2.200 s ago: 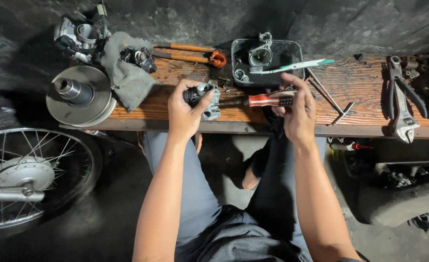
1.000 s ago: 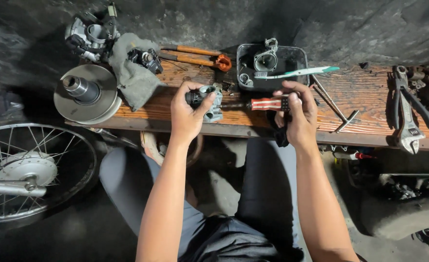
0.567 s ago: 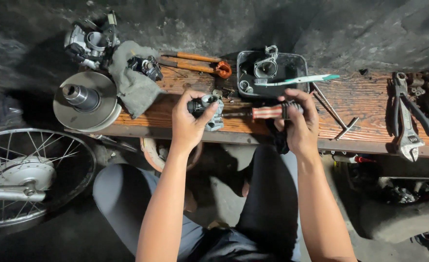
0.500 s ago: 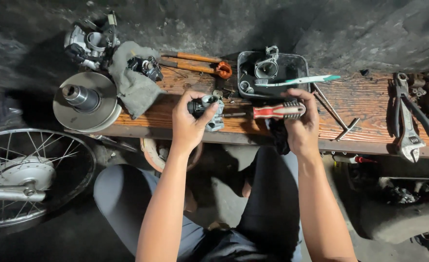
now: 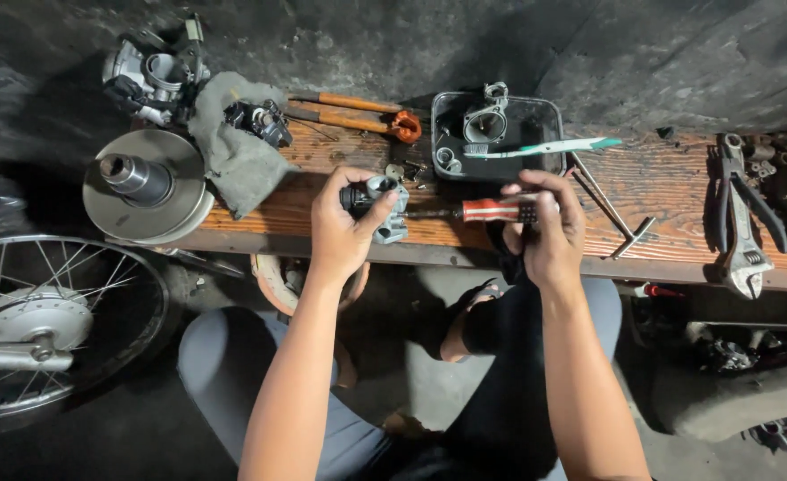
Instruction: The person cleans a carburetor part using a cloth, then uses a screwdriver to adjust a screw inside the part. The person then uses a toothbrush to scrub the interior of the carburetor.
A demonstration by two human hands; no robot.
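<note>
My left hand [image 5: 342,230] grips a small metal carburettor body [image 5: 383,205] just above the front of a wooden bench [image 5: 661,200]. My right hand [image 5: 549,227] is closed on the red-and-black handle of a screwdriver [image 5: 491,210]. Its shaft runs left, level, and the tip meets the side of the carburettor body. Both hands hover over the bench's near edge.
A black tray [image 5: 536,120] with carburettor parts and a toothbrush [image 5: 545,147] sits behind the hands. A grey rag [image 5: 233,151], orange-handled pliers [image 5: 358,114], a round pulley [image 5: 144,183], a T-handle tool [image 5: 612,209] and a wrench [image 5: 741,214] lie on the bench. A spoked wheel [image 5: 46,321] stands at lower left.
My right hand has lifted the screwdriver off the bench and turned it level, bringing its tip to the carburettor body held in my left hand. My legs have shifted.
</note>
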